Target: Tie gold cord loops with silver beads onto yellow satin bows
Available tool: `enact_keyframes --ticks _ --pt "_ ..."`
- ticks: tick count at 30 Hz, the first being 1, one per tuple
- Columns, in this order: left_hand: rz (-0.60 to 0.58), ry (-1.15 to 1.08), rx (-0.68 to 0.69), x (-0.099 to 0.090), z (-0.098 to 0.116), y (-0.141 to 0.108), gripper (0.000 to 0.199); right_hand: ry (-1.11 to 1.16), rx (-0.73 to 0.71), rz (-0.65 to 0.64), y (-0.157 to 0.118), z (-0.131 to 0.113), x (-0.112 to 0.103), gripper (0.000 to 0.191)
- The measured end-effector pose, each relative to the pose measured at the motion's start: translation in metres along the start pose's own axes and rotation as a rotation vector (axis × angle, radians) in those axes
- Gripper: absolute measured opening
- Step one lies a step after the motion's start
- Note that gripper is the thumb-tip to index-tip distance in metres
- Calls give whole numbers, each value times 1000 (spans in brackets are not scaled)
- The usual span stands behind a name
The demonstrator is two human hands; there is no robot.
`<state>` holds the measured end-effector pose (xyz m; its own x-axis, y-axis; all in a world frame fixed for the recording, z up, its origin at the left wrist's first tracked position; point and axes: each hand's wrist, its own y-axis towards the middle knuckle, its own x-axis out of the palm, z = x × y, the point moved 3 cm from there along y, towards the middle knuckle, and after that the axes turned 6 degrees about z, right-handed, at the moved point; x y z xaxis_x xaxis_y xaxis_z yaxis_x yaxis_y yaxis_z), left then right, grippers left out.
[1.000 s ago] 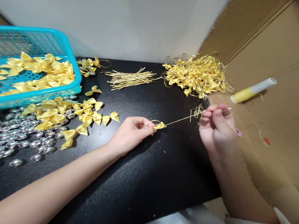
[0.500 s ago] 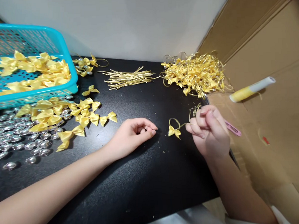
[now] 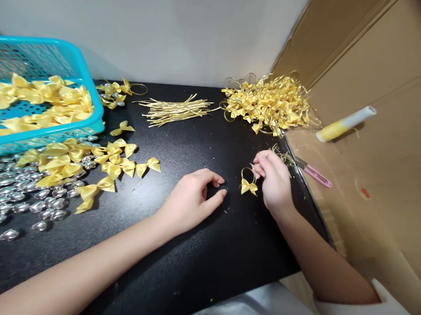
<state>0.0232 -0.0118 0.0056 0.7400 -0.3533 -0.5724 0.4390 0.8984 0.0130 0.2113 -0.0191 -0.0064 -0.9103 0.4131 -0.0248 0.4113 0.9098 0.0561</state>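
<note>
Your right hand (image 3: 273, 182) pinches one yellow bow (image 3: 249, 187), your left hand (image 3: 193, 198) at nine o'clock curls loosely, holding nothing, two bow piles (image 3: 267, 103) beyond.

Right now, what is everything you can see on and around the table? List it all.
basket: one, turquoise, far left, holding yellow bows
loose bows: many, yellow, on the table in front of the basket
beads: many, silver, left edge of the table
wire strips: one bundle, gold, far middle of the table
looped bows: one heap, yellow with gold loops, far right corner
small bow pile: a few, yellow with gold loops, beside the basket
cutter: one, pink handle, on the cardboard at right
tube: one, yellow and white, on the cardboard
cardboard: brown, right side
table: one, black
held bow: one, yellow with gold loop, in the right hand's fingers
left hand: resting on the table, holding nothing
right hand: pinching the held bow's loop
</note>
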Motion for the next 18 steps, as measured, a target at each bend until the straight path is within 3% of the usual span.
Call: enact_keyframes --ticks 2,7,9,15,18 --pt "-37 -52 -50 7 6 7 21 28 23 1 -5 6 7 22" --pt "-200 -361 -324 24 6 23 24 117 -56 20 -14 13 26 25" --pt "-204 -429 -320 22 2 26 23 147 -79 3 -12 14 34 25" --pt "-40 -495 -213 -2 -13 27 16 237 -103 -95 4 17 63 27" --pt "86 -427 -179 -14 -17 25 20 264 -100 -145 8 16 67 26"
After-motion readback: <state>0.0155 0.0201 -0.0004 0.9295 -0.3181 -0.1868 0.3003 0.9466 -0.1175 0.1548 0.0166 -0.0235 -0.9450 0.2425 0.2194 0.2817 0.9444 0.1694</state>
